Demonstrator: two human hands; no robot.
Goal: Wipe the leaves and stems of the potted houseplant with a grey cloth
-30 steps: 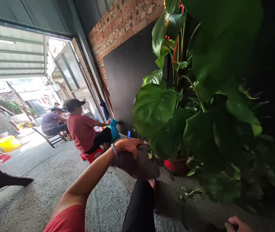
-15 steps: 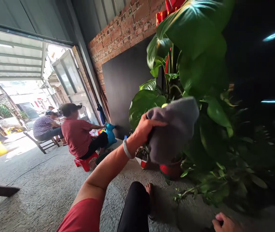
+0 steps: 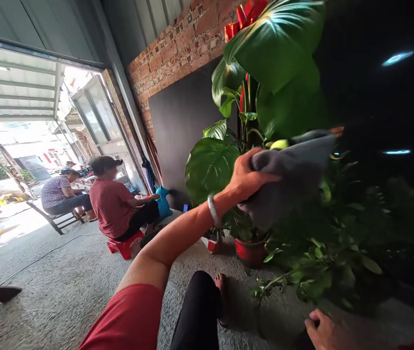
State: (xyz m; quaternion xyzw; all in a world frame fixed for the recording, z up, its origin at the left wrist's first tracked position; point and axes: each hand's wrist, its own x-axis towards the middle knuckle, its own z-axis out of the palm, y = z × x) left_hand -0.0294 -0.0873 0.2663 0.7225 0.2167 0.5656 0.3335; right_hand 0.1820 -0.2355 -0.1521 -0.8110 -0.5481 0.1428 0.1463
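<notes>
My left hand [image 3: 250, 177], with a pale bangle on its wrist, grips a grey cloth [image 3: 294, 170] stretched out in front of me. The cloth is pressed among the leaves of a tall potted plant [image 3: 214, 167], and what lies beneath it is hidden. A yellow-green bit [image 3: 279, 144] of the plant peeks over the cloth's upper edge. Low at the right, my right hand [image 3: 323, 330] is loosely curled near my leg, away from the plant, with nothing visible in its fingers. The plant's red pot [image 3: 250, 252] stands on the floor below the cloth.
A person in a red shirt [image 3: 114, 206] sits on a red stool [image 3: 125, 245] by a blue animal-shaped toy [image 3: 163, 201]. Farther left, another person [image 3: 56, 192] sits on a wooden chair. A smaller pot [image 3: 212, 243] and low leafy branches [image 3: 312, 277] flank the red pot.
My left hand has moved right and slightly up, carrying the grey cloth across the plant. More of the red pot now shows. My view has shifted a little, and my right hand stays curled.
</notes>
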